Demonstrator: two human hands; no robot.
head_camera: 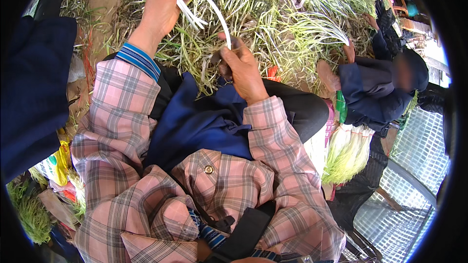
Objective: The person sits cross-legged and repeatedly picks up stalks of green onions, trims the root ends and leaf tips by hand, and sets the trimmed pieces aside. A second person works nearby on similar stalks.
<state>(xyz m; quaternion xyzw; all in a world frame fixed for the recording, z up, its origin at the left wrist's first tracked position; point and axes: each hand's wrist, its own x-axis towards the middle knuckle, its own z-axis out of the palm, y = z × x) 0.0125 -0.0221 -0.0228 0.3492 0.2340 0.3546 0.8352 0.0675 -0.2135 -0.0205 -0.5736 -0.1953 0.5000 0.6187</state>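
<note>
My left hand (165, 9) grips several white stalks (188, 12), probably blanched chives or garlic shoots, whose ends hang below my fingers. One longer stalk (218, 11) arches from the left hand down to my right hand (242, 67). There its lower end is pinched between thumb and fingers, and the fingertips look dark with soil. Under and beyond both hands lies a broad heap of loose green and pale stalks (248, 11), mixed with dry, brownish leaves. A dark blue apron (197, 117) covers my lap just below the hands.
At the right a seated co-worker (380, 84) holds a fanned bunch of pale stalks (318, 31). Tied bundles (347, 157) stand beside my right knee. Red ties (273, 73) lie near that knee. Another person's dark clothing (36, 91) is close on the left, above a yellow bag (63, 162).
</note>
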